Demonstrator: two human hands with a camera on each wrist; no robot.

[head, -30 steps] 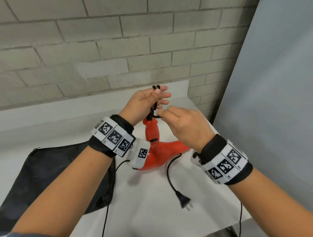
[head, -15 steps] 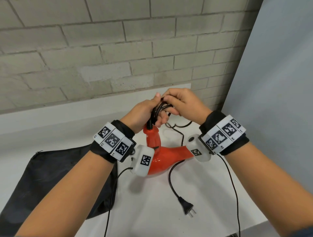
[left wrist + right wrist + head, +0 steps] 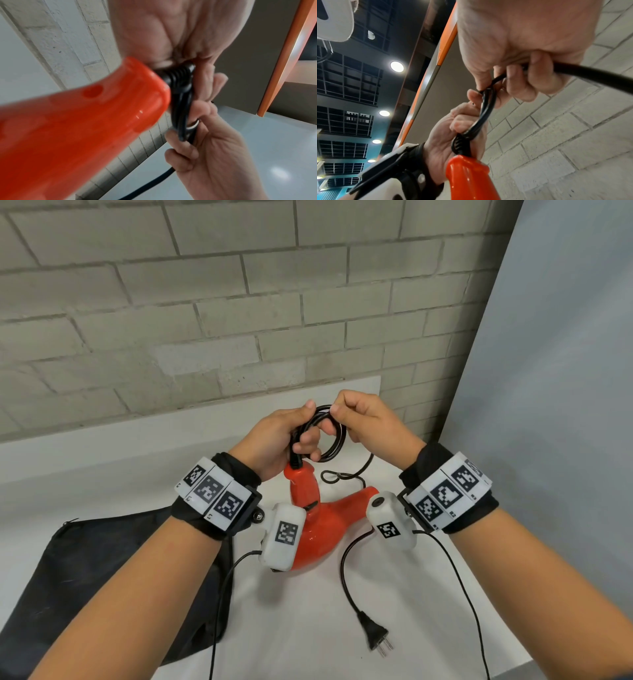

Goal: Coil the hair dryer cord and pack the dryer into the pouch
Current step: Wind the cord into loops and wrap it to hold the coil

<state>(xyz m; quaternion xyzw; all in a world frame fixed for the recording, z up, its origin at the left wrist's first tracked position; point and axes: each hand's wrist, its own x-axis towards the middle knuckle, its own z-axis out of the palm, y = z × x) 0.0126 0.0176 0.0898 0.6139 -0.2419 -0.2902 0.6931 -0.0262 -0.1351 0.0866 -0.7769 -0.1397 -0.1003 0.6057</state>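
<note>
A glossy red hair dryer [image 3: 322, 529] rests on the white table [image 3: 301, 628] with its handle [image 3: 85, 121] pointing up. Its black cord [image 3: 334, 440] is gathered in loops just above the handle end. My left hand [image 3: 281, 440] grips these loops, fingers curled through them, next to the ribbed strain relief [image 3: 458, 143]. My right hand [image 3: 363, 419] pinches the cord [image 3: 573, 71] at the top of the loops. The rest of the cord trails down over the table to the plug [image 3: 375, 633]. The black pouch [image 3: 92, 583] lies flat at the left.
A grey brick wall [image 3: 239, 302] runs behind the table and a grey panel [image 3: 548, 371] stands at the right. Thin black wrist-camera cables [image 3: 219, 611] hang over the table's near edge.
My right hand rose from beside the handle to the top of the loops, laying another turn of cord into my left hand. The coil has grown; the plug has stayed in place.
</note>
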